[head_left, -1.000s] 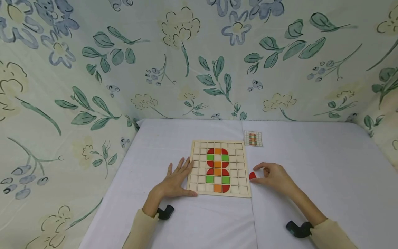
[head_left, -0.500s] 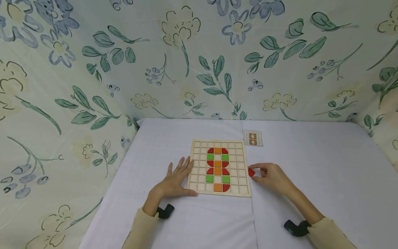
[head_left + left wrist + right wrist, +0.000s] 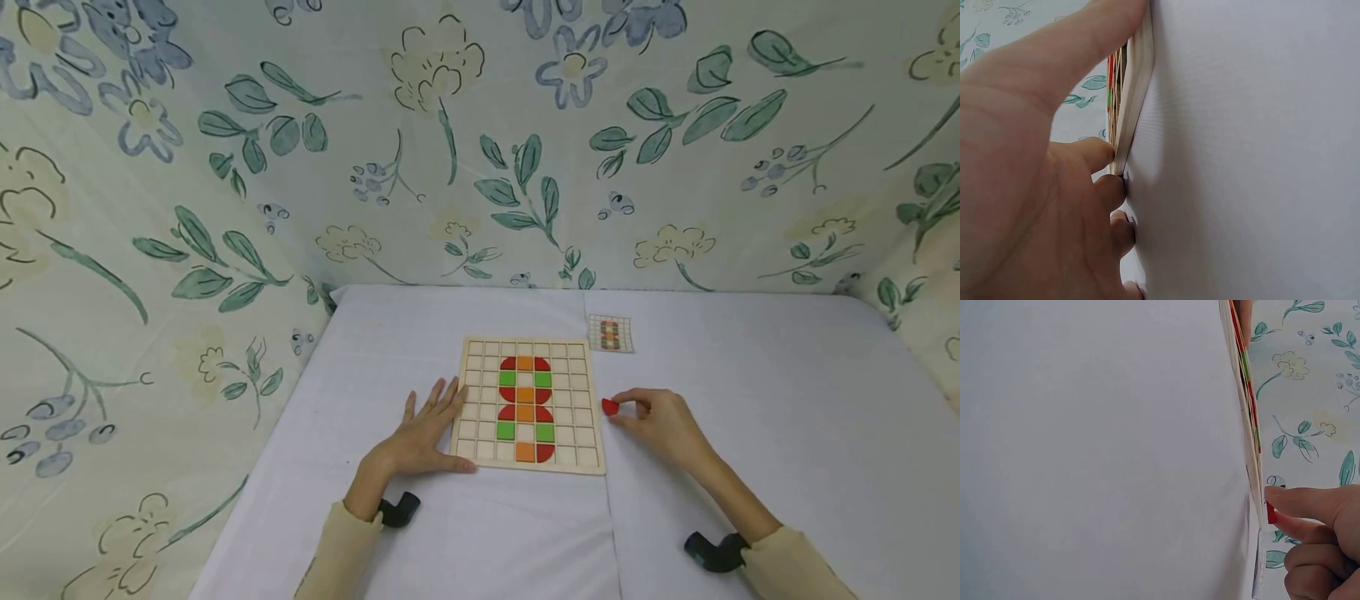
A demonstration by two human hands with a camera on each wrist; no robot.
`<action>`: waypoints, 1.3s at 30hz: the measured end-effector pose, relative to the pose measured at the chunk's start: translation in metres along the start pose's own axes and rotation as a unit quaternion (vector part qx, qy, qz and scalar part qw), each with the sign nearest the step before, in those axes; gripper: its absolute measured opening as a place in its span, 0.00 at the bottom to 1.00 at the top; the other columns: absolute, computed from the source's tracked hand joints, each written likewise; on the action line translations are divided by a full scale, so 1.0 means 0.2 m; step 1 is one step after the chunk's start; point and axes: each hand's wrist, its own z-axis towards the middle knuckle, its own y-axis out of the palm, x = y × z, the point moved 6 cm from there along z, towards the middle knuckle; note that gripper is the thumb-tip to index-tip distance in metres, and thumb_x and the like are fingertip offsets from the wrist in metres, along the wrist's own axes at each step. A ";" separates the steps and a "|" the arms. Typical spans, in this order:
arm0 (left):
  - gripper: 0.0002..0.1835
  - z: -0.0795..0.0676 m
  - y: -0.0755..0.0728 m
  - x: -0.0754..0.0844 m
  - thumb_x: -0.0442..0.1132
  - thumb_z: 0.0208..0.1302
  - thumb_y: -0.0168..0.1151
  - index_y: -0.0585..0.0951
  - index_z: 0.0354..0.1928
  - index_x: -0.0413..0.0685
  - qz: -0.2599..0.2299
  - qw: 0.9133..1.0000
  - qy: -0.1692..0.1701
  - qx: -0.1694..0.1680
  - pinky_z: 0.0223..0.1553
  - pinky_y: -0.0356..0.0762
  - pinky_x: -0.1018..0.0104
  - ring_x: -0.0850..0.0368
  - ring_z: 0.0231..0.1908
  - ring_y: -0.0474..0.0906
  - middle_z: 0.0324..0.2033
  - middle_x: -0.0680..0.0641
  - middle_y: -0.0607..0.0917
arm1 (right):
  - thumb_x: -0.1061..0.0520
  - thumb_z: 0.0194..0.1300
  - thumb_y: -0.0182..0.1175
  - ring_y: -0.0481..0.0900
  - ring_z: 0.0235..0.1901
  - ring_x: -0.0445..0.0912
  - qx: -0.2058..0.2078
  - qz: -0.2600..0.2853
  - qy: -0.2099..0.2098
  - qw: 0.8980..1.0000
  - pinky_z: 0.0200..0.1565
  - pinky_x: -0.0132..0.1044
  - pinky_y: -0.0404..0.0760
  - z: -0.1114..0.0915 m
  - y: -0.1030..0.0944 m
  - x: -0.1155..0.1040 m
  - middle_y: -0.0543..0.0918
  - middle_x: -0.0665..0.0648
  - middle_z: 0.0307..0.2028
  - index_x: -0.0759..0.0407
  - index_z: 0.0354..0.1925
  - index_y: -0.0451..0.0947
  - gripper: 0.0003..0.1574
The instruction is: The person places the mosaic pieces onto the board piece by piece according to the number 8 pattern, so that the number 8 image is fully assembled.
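Note:
A square wooden grid board [image 3: 580, 417] lies on the white-covered table. Red quarter-round tiles, orange squares and green squares form a figure like an 8 in its cells. At the bottom of the figure are an orange square and one red tile, with a bare cell on their left. My left hand [image 3: 422, 437] rests spread at the board's left edge, thumb at the near corner. Just off the right edge, my right hand [image 3: 663, 421] pinches a red quarter-round tile [image 3: 610, 407] between thumb and forefinger; in the right wrist view the tile [image 3: 1270, 513] appears edge-on.
A small pattern card [image 3: 611, 333] showing the same figure lies beyond the board's far right corner. Black wrist-camera mounts [image 3: 716, 552] sit at both wrists. Floral fabric [image 3: 525, 142] hangs behind the table and at its left.
My right hand has shifted slightly away from me along the board's right edge, and the red tile has turned between the fingers. The left hand and the board have stayed in place.

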 end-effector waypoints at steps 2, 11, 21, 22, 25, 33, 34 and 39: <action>0.68 0.00 0.00 0.00 0.67 0.54 0.75 0.43 0.84 0.50 0.001 1.000 -0.001 0.001 0.77 0.23 0.29 0.44 0.84 0.28 0.84 0.47 0.38 | 0.59 0.59 0.76 0.59 0.19 0.40 -0.002 0.013 0.000 1.000 0.21 0.29 0.55 0.00 0.01 -0.03 0.62 0.48 0.16 0.64 0.47 0.89 0.17; 0.68 0.00 0.00 0.00 0.67 0.54 0.75 0.43 0.84 0.51 0.004 1.000 -0.003 0.002 0.77 0.23 0.29 0.45 0.84 0.27 0.84 0.48 0.38 | 0.57 0.59 0.76 0.58 0.18 0.37 -0.100 0.093 -0.048 0.989 0.22 0.27 0.55 0.00 0.23 -0.30 0.60 0.45 0.15 0.59 0.45 0.90 0.15; 0.68 0.00 0.00 0.00 0.68 0.53 0.75 0.44 0.84 0.51 0.008 1.000 -0.004 0.001 0.77 0.23 0.28 0.44 0.84 0.28 0.84 0.48 0.39 | 0.58 0.58 0.77 0.61 0.19 0.33 -0.165 0.115 -0.129 0.971 0.23 0.25 0.60 -0.03 0.46 -0.50 0.63 0.42 0.14 0.58 0.43 0.91 0.13; 0.68 0.00 0.00 0.00 0.68 0.53 0.74 0.44 0.84 0.51 0.010 1.000 -0.004 0.001 0.77 0.23 0.28 0.44 0.84 0.28 0.84 0.48 0.39 | 0.58 0.58 0.77 0.61 0.19 0.33 -0.168 0.114 -0.123 0.971 0.23 0.25 0.60 -0.04 0.47 -0.51 0.63 0.43 0.15 0.57 0.43 0.91 0.13; 0.68 0.00 0.00 0.00 0.69 0.54 0.74 0.44 0.84 0.52 0.011 1.000 -0.005 0.001 0.77 0.24 0.28 0.45 0.84 0.28 0.84 0.48 0.39 | 0.58 0.58 0.77 0.62 0.20 0.34 -0.169 0.108 -0.115 0.973 0.24 0.25 0.60 -0.03 0.49 -0.51 0.65 0.43 0.15 0.55 0.43 0.91 0.13; 0.68 0.01 0.00 -0.01 0.69 0.53 0.74 0.44 0.84 0.53 0.014 1.000 -0.010 0.002 0.78 0.24 0.29 0.45 0.84 0.28 0.84 0.49 0.39 | 0.58 0.58 0.78 0.62 0.19 0.34 -0.162 0.114 -0.120 0.973 0.22 0.25 0.59 -0.02 0.50 -0.51 0.65 0.43 0.15 0.53 0.43 0.92 0.12; 0.68 0.01 0.00 -0.01 0.68 0.53 0.75 0.44 0.84 0.53 0.014 1.000 -0.010 0.001 0.78 0.23 0.29 0.45 0.84 0.28 0.84 0.49 0.39 | 0.58 0.58 0.77 0.61 0.18 0.34 -0.164 0.115 -0.118 0.973 0.22 0.25 0.58 -0.02 0.50 -0.51 0.65 0.43 0.15 0.53 0.43 0.92 0.12; 0.68 0.01 0.01 -0.01 0.69 0.53 0.74 0.43 0.84 0.53 0.014 1.000 -0.009 -0.001 0.78 0.23 0.30 0.46 0.84 0.27 0.84 0.49 0.38 | 0.59 0.58 0.77 0.60 0.17 0.34 -0.170 0.118 -0.107 0.973 0.21 0.25 0.57 -0.02 0.50 -0.50 0.64 0.43 0.14 0.52 0.43 0.92 0.12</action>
